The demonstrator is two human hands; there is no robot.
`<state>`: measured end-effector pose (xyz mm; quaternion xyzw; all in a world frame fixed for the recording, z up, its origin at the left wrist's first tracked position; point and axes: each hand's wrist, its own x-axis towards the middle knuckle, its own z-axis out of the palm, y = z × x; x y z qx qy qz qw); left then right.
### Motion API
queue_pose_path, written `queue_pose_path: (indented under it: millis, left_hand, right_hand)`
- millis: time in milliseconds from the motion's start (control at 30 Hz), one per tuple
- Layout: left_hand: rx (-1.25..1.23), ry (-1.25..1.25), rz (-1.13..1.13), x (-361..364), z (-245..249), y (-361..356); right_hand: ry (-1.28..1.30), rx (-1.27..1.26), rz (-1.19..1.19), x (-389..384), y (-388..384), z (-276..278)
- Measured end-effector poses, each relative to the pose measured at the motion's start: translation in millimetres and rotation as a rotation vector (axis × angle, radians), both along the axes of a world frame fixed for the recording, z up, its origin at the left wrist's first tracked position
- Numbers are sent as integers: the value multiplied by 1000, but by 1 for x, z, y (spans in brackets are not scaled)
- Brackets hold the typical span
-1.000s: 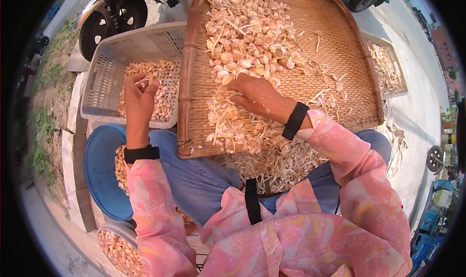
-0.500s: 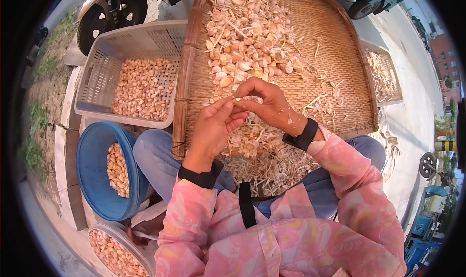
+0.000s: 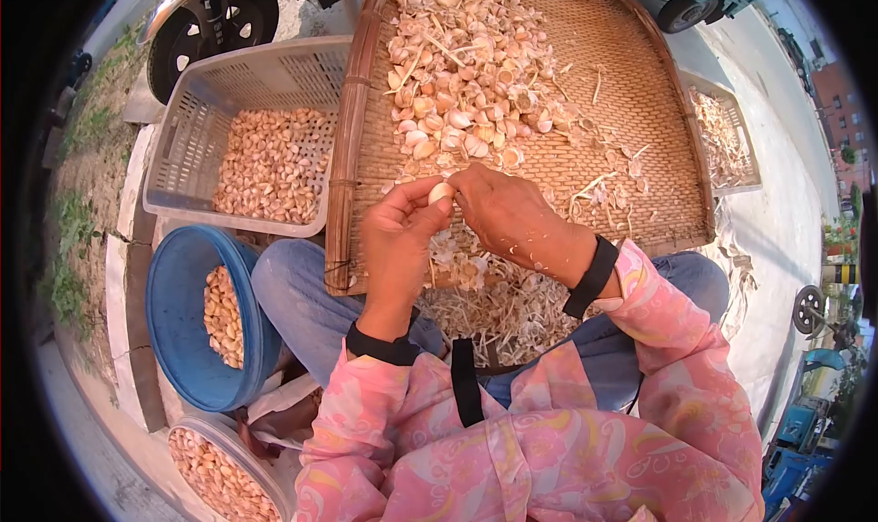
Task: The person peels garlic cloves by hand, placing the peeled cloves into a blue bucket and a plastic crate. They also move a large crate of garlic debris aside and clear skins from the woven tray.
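A pale garlic clove [image 3: 441,193] is pinched between the thumb and forefinger of my left hand [image 3: 402,234], over the near edge of a woven bamboo tray [image 3: 585,92]. My right hand [image 3: 521,220] is closed, its fingertips bent against the clove's right side; what they grip there is hidden. Bits of dry skin stick to the back of that hand. Beyond both hands, a heap of unpeeled garlic cloves [image 3: 466,92] covers the tray's left and middle. Loose skins and stalks [image 3: 594,188] are scattered at its right.
To the left stand a plastic crate [image 3: 183,156] of cloves, a blue bucket [image 3: 174,321] with peeled cloves, and a round tub [image 3: 219,472] of cloves. Garlic waste [image 3: 503,321] lies between my legs. Another crate [image 3: 750,147] with scraps stands right, and a wheel [image 3: 247,28] at back left.
My right hand has turned, its back now facing up, and its fingers have come down beside the left fingertips. A pale clove now shows in my left hand's pinch.
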<state>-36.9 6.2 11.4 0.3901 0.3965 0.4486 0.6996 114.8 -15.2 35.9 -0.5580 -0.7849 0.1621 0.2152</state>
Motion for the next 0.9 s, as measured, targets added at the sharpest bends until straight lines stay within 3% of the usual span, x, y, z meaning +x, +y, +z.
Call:
queue_pose_path:
  millis: [300,400,500,600,767,833,900]
  left_hand:
    - [-24,-40,-72,4,-4,-12]
    - [-283,-288,-92,3,-1,-9]
    - [-422,-426,-138,-5,1,-6]
    - [-394,-421,-100,-22,4,-2]
    - [324,372,262,-71,19,52]
    - [585,681,370,-91,26,75]
    - [658,689,361,-88,37,73]
  right_hand:
    - [-131,-67,63,11,6,-1]
    - [23,-176,-65,19,4,-5]
    - [-199,-69,-173,34,-1,-26]
    - [-300,-75,-79,42,5,-26]
    - [-63,15,-115,37,43,-35]
    - [-109,30,-86,30,60,-40]
    - [-234,11,-15,20,78,-48]
